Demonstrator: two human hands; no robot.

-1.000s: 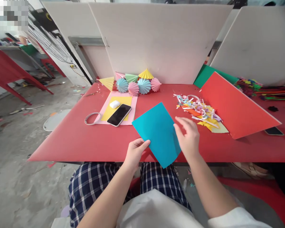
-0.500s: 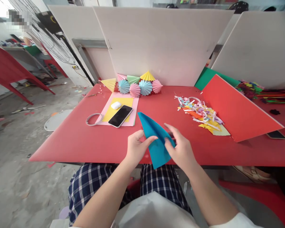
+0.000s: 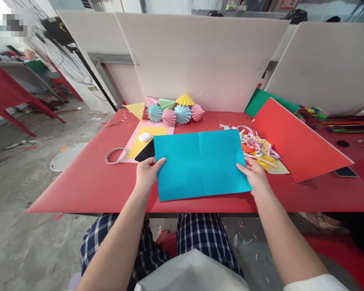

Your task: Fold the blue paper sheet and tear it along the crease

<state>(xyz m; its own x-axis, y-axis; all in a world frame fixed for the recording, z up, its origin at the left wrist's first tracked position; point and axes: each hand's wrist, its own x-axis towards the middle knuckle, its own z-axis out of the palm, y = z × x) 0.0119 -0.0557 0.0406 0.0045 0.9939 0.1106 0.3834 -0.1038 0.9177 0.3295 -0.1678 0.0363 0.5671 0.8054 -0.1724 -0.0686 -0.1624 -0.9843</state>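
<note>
A sheet of blue paper (image 3: 200, 165) is stretched out flat between my two hands, above the front part of the red table (image 3: 87, 190). It has a faint crease down its middle. My left hand (image 3: 148, 171) pinches the sheet's left edge, thumb on top. At the right edge my right hand (image 3: 255, 173) pinches it the same way. Behind the sheet's upper left corner lies a phone (image 3: 145, 151), partly covered from view, with a white earbud case (image 3: 145, 137) on yellow paper (image 3: 132, 149) beside it.
Pleated paper fans (image 3: 169, 117) in several colours stand at the back. A roll of tape (image 3: 115, 155) lies left of the phone. To the right are paper scraps (image 3: 262, 151) and a leaning red board (image 3: 300, 141). White panels (image 3: 197, 60) rise behind the table.
The blue paper was folded over and angled between my hands; now it is opened out flat. My hands have moved apart, left and right, to its side edges.
</note>
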